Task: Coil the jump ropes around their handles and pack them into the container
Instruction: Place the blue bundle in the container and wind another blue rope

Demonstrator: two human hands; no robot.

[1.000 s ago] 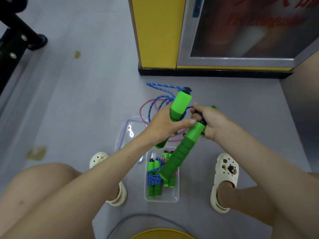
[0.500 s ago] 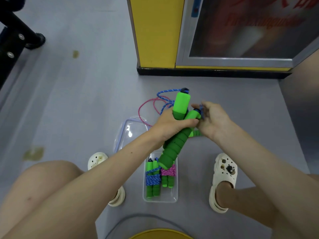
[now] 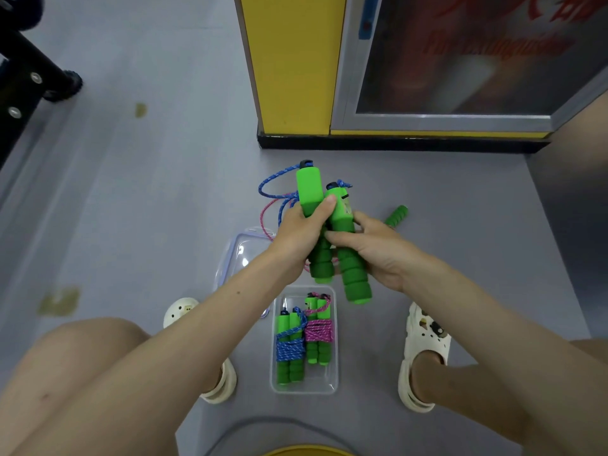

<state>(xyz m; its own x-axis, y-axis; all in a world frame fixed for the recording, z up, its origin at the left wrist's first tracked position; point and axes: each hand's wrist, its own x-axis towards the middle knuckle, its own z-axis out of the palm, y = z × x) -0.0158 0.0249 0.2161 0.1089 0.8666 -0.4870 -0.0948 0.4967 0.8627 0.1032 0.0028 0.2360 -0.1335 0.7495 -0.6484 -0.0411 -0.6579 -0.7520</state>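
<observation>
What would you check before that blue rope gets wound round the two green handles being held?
1. Handles held together: ok; left hand and right hand grip the green handles side by side.
2. Handle ends level: not ok; one sits lower.
3. Blue rope free: cannot tell; it loops beside a pink rope.
4. Container open: ok; lid lies beside it.
5. Room for another: cannot tell; two coiled bundles already lie inside.

lid [image 3: 243,255] — half under left forearm [image 3: 210,311] | cabinet lettering [image 3: 493,47] blurred | yellow rim [image 3: 306,451] — cut off
</observation>
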